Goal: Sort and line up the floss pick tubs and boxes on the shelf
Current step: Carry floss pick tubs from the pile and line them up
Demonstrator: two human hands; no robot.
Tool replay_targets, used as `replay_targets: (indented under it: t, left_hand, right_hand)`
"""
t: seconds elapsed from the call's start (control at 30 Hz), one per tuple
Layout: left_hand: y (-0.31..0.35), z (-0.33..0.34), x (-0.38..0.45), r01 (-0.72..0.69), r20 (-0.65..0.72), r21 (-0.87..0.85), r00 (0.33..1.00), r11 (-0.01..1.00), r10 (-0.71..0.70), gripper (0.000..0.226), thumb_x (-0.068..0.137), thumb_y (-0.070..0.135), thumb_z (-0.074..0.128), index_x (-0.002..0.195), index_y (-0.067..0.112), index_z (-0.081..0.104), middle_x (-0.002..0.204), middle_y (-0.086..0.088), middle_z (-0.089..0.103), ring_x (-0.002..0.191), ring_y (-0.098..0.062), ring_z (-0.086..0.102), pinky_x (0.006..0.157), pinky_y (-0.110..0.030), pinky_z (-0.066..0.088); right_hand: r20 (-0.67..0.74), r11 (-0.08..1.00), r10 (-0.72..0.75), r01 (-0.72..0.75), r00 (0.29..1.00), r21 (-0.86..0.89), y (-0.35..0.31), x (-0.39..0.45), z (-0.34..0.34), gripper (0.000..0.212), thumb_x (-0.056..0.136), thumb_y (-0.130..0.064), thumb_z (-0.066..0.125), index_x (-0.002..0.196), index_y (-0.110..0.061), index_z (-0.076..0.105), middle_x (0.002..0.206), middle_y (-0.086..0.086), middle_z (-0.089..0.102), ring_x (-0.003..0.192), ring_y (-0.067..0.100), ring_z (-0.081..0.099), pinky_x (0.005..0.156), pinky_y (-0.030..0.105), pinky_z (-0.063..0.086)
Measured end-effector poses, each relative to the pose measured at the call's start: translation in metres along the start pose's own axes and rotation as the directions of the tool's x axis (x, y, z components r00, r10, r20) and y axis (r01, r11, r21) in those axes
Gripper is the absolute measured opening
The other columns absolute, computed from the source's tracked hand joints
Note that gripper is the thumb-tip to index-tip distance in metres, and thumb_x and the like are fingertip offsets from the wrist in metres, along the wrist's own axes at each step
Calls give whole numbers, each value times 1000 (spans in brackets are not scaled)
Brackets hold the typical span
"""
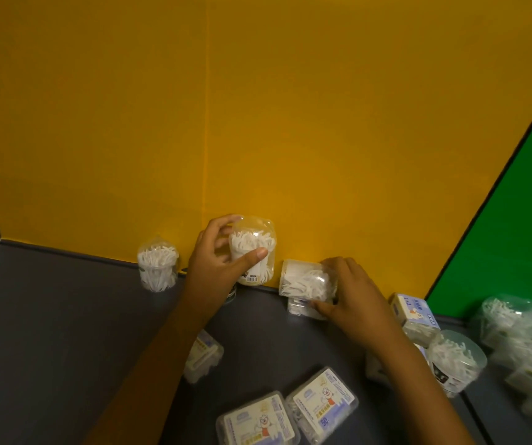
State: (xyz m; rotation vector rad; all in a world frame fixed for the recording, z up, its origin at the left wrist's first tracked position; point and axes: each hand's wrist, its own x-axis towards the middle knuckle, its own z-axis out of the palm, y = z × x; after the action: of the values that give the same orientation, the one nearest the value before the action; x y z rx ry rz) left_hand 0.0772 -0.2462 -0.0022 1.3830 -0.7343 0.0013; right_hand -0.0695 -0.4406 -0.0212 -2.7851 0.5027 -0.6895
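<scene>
Two hands going: my left hand (218, 255) is gripping a round tub (253, 248), right hand (349, 292) is pinching a clear box (306, 281) against the yellow wall (258, 123).

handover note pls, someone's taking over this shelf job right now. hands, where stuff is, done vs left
Left hand: grips a clear tub of floss picks, at the yellow back wall.
Right hand: holds a clear box of picks, on top of another box by the wall.
Done: one tub stands upright at the wall, left of the held tub.
Left: two flat labelled boxes near the front edge, a box under the left forearm, a box and tub to the right, plus a blurred pile at far right. All unsorted on the grey shelf.
</scene>
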Motion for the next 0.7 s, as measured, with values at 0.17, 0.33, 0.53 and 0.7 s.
replay_targets:
  t: [0.17,0.33,0.53,0.7]
  left_hand:
    - [7,5,-6,-1,18,-17,1000,1000,2,65,68,33,83,124,29,53,123,4,61,109,-11,63,86,-32,57]
    - [33,17,-21,-36,15,7,999,999,36,63,68,36,78,125,30,52,122,11,58,108,-6,61,81,-22,55]
    - [62,52,-51,-73,49,52,996,996,70,65,67,46,81,124,36,51,127,10,56,113,-8,57,87,-30,55]
    - [84,95,-91,-79,123,40,990,996,74,66,65,47,77,124,36,51,128,10,54,115,-9,55,92,-39,54]
  right_hand:
    - [-36,986,68,-61,997,158,-5,-5,-18,63,76,-54,72,128,-28,47,119,-7,45,105,8,47,81,22,37]
    - [-91,957,175,-148,980,248,0,-25,-52,56,75,-69,60,114,-29,53,104,-8,49,84,1,49,67,18,36]
    - [-170,950,239,-194,956,243,15,-69,-96,59,70,-80,52,97,-29,54,98,-9,52,80,6,53,67,28,45]
    - [-189,944,268,-218,945,248,35,-117,-135,55,70,-76,60,97,-29,52,96,-8,56,79,8,53,63,26,39]
